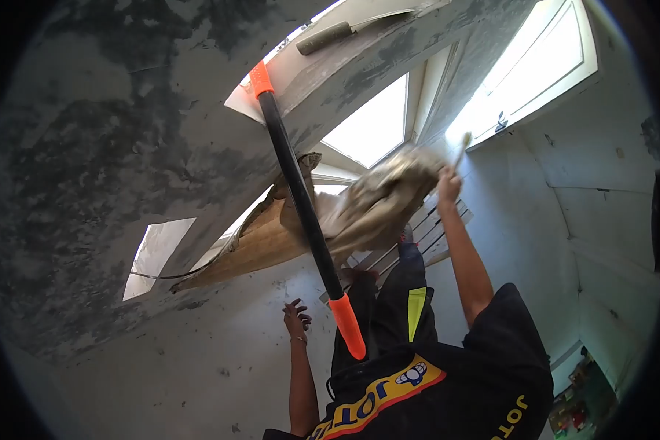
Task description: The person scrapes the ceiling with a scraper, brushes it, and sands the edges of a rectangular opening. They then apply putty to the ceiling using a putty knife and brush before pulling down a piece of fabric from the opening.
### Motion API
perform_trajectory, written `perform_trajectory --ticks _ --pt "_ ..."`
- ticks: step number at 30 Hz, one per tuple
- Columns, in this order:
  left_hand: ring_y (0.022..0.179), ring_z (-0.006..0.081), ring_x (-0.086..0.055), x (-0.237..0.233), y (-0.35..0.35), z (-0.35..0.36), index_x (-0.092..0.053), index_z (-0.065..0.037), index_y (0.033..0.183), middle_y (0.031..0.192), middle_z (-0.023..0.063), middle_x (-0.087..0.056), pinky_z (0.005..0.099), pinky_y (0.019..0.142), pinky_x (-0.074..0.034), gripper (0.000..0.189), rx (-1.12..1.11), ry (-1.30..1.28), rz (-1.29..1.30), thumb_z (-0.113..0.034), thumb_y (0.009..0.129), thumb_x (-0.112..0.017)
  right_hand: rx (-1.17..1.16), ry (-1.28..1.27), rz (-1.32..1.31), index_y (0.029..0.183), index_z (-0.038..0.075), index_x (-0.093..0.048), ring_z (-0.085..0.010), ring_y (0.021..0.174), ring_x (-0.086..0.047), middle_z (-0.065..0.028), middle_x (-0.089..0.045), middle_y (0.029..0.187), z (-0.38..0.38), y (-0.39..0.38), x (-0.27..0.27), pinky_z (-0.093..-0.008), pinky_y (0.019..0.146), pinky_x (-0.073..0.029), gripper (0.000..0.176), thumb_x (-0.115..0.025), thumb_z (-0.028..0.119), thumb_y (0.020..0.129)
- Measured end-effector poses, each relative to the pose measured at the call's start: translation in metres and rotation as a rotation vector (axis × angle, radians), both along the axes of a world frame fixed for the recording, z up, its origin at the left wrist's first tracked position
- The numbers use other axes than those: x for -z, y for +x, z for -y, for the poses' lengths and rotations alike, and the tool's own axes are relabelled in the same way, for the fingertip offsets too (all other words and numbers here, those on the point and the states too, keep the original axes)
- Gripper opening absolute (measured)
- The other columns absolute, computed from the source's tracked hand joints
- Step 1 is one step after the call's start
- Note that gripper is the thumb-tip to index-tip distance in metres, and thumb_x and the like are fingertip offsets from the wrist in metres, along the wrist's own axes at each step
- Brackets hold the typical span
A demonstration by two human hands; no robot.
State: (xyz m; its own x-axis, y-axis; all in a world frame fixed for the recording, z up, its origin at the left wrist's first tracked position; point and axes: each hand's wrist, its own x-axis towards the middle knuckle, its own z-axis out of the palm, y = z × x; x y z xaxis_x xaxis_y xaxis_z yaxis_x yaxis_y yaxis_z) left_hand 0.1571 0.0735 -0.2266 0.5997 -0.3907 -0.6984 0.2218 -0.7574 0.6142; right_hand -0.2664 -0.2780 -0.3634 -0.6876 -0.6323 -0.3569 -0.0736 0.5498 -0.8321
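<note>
A black pole [301, 198] with orange ends slants across the middle, its lower grip against the dark trousers [389, 293]. Left of that grip, the left hand [297, 319] is free, fingers spread, holding nothing. Up and right of the pole, the right hand [448, 185] is closed round a slim pale handle [462, 147], just beside a grey, smeared bundle [381, 198]. The hands are well apart.
</note>
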Motion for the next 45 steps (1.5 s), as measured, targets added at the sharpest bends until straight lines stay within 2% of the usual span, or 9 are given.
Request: perform_trajectory --ticks 2,3,4,8,10,13,18,25,45 --pt "0.048 0.0107 -0.055 0.0 -0.008 -0.007 -0.058 -0.006 0.122 0.085 0.009 -0.064 0.0219 0.038 -0.04 0.061 -0.003 0.006 0.024 -0.058 0.1 -0.036 0.322 -0.347 -0.16 0.086 -0.008 -0.063 -0.032 0.066 -0.063 -0.0177 -0.068 0.08 0.011 0.006 -0.055 -0.0427 0.063 -0.048 0.037 -0.056 0.027 0.093" --pt "0.047 0.0105 -0.055 0.001 -0.013 -0.01 -0.058 -0.006 0.122 0.085 0.0092 -0.064 0.022 0.038 -0.039 0.061 0.005 0.033 0.037 -0.057 0.1 -0.036 0.286 0.061 -0.219 0.09 -0.01 -0.063 -0.0403 0.072 -0.064 -0.0244 -0.067 0.083 -0.02 0.036 -0.016 -0.0448 0.066 -0.05 0.041 -0.054 0.03 0.094" --pt "0.047 0.0103 -0.055 0.003 -0.016 -0.006 -0.059 -0.005 0.121 0.085 0.0093 -0.063 0.0222 0.037 -0.038 0.06 0.023 0.052 0.049 -0.057 0.1 -0.036 0.005 -0.003 -0.106 0.113 -0.014 -0.053 -0.0463 0.101 -0.059 -0.032 -0.06 0.107 -0.076 0.092 0.049 -0.0482 0.09 -0.046 0.035 -0.047 0.015 0.095" --pt "0.04 0.0084 -0.047 0.028 -0.023 -0.013 -0.06 -0.004 0.116 0.072 0.0044 -0.059 0.0233 0.034 -0.032 0.058 0.077 0.037 -0.012 -0.055 0.101 -0.036 -1.249 0.68 0.683 0.115 0.003 -0.065 -0.0242 0.093 -0.067 -0.0156 -0.07 0.102 -0.198 0.149 0.012 -0.0352 0.08 -0.054 0.043 -0.071 0.006 0.073" --pt "0.037 0.0076 -0.043 0.03 -0.034 -0.011 -0.06 -0.004 0.115 0.064 0.0007 -0.053 0.0233 0.033 -0.031 0.056 0.031 -0.017 0.002 -0.053 0.102 -0.036 -1.473 0.132 0.218 0.111 0.004 -0.067 -0.0248 0.088 -0.067 -0.0142 -0.07 0.094 -0.188 0.133 0.007 -0.0354 0.077 -0.053 0.041 -0.072 0.008 0.07" --pt "0.036 0.0074 -0.04 0.046 -0.038 -0.003 -0.06 -0.005 0.113 0.062 -0.0001 -0.049 0.0238 0.033 -0.031 0.052 0.063 -0.106 -0.062 -0.05 0.103 -0.036 -0.914 0.399 0.356 0.112 0.005 -0.068 -0.0241 0.083 -0.065 -0.0115 -0.069 0.093 -0.14 0.124 0.006 -0.0344 0.077 -0.051 0.037 -0.07 0.014 0.076" --pt "0.052 0.009 -0.052 0.061 -0.039 0.003 -0.062 -0.004 0.109 0.072 0.0016 -0.057 0.0262 0.047 -0.043 0.048 0.265 -0.117 -0.206 -0.044 0.105 -0.037 -0.378 -0.156 0.825 0.12 0.003 -0.066 -0.0078 0.077 -0.058 0.0001 -0.063 0.096 -0.022 0.082 0.016 -0.0229 0.066 -0.046 0.032 -0.057 0.002 0.089" --pt "0.085 0.0144 -0.063 0.067 -0.063 -0.008 -0.063 -0.002 0.109 0.093 0.0066 -0.067 0.0317 0.078 -0.05 0.034 0.251 -0.086 -0.077 -0.031 0.103 -0.045 -0.333 -0.301 0.956 0.129 0.003 -0.056 -0.0157 0.094 -0.067 -0.0084 -0.067 0.112 0.112 -0.016 -0.089 -0.0299 0.077 -0.058 0.036 -0.049 0.003 0.094" --pt "0.081 0.0252 -0.067 0.134 -0.029 -0.043 -0.064 -0.004 0.1 0.087 0.0127 -0.069 0.0404 0.068 -0.05 0.029 0.532 0.124 0.15 -0.029 0.086 -0.069 0.055 -0.425 1.105 0.132 -0.002 -0.052 -0.0234 0.101 -0.064 -0.0144 -0.062 0.116 0.159 -0.141 -0.101 -0.0342 0.086 -0.055 0.037 -0.044 0.001 0.096"
